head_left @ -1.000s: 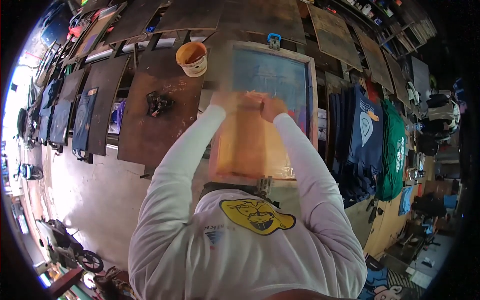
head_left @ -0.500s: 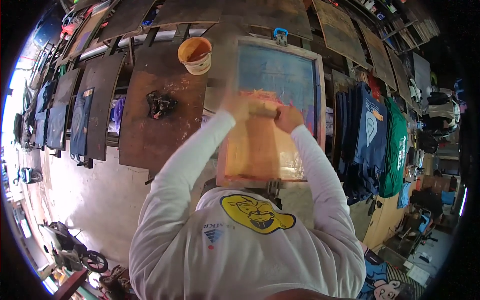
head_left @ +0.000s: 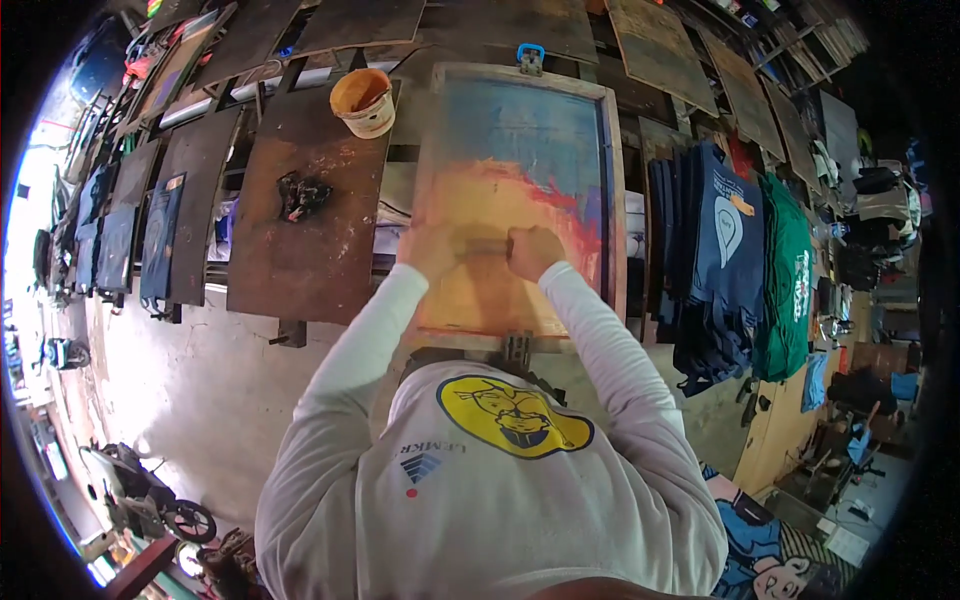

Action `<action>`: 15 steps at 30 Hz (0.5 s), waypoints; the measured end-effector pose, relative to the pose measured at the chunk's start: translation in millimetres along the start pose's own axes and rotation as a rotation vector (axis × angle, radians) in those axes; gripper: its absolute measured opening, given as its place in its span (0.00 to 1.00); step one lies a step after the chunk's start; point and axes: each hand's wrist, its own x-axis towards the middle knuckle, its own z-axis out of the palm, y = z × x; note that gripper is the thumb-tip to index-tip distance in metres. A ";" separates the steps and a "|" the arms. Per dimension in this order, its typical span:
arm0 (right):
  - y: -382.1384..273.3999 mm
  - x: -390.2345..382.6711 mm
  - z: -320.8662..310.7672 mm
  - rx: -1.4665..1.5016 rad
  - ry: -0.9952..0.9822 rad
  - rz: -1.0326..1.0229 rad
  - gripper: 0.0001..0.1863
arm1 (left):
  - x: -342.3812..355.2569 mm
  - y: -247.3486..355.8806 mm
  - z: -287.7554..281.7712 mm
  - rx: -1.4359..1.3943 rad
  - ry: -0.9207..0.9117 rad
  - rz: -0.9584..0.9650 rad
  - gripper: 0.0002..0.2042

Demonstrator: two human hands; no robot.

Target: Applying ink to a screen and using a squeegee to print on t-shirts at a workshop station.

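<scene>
From where I stand, the narrow, dull bar (head_left: 487,246) sits near the middle of the view, low over the orange-smeared part of a framed screen (head_left: 613,180). The right hand (head_left: 535,252) has its fingers curled round the bar's right end; the left hand (head_left: 430,250) is at the other end, too blurred for me to tell how its fingers close. I'd judge the bar stiff and light, probably slick where the orange paste (head_left: 470,195) has reached it, so best gripped near both ends, high on the dry edge. The mesh (head_left: 515,115) looks thin and springy, easily hurt by a hard corner; the screen itself would be taken by its wooden border. A blue-handled clamp (head_left: 531,58) stands at its top edge. Upper left, a stained bucket (head_left: 362,103) and a dark crumpled rag (head_left: 303,196) rest on a brown worktop (head_left: 300,270).
</scene>
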 end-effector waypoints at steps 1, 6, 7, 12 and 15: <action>-3.9 -12.9 1.8 0.016 -0.023 -0.005 0.08 | -17.2 4.8 0.2 -0.003 -0.044 -0.054 0.23; -10.2 -61.5 6.8 0.040 -0.047 -0.054 0.09 | -76.6 31.5 7.7 -0.048 -0.013 -0.130 0.23; -10.0 -66.8 7.4 0.033 -0.050 -0.061 0.09 | -83.9 35.4 10.5 -0.046 0.011 -0.148 0.23; -9.9 -75.9 10.2 0.028 -0.007 -0.112 0.12 | -103.1 43.0 21.7 -0.048 0.140 -0.184 0.24; -7.8 -74.4 9.1 0.039 -0.018 -0.130 0.13 | -108.3 46.9 24.7 -0.038 0.170 -0.201 0.24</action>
